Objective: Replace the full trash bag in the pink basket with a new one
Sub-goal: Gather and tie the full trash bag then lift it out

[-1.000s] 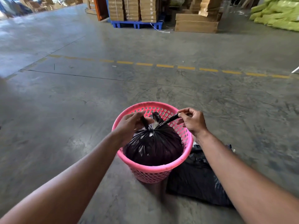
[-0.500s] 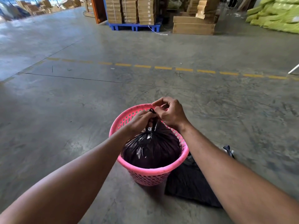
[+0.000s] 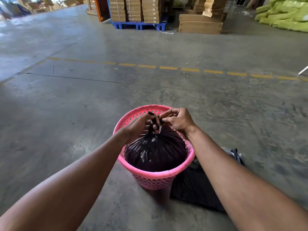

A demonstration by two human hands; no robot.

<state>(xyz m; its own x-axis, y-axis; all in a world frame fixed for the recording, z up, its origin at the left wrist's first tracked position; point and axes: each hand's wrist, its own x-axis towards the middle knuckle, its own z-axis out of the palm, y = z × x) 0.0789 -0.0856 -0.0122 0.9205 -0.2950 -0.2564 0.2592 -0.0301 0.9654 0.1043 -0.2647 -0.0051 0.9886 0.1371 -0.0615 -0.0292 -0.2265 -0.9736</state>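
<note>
Both hands are at the gathered neck of the full trash bag (image 3: 155,150), observed in the head view, the only one supplied. Left hand (image 3: 139,126): fingers curled and pressed about the twisted black plastic from the near-left side. Right hand (image 3: 178,120): thumb and forefinger pinching a loose tail of the same neck from the right, remaining fingers partly spread. Knot appears in progress; whether it is drawn tight cannot be told.

Location: the bag sits inside the pink basket (image 3: 150,175), which stands on the concrete floor (image 3: 83,114). The bag's rounded top lies directly below both hands and about level with the rim. A flat black bag (image 3: 196,187), judged to be the replacement, lies on the floor touching or just beside the basket's right base.

Handling assessment: thin, glossy film, soft and likely slippery; it bulges, so moderate weight is probable. Best hold is the bunched neck under the knot. Sidewalls may stretch or tear if pinched.
</note>
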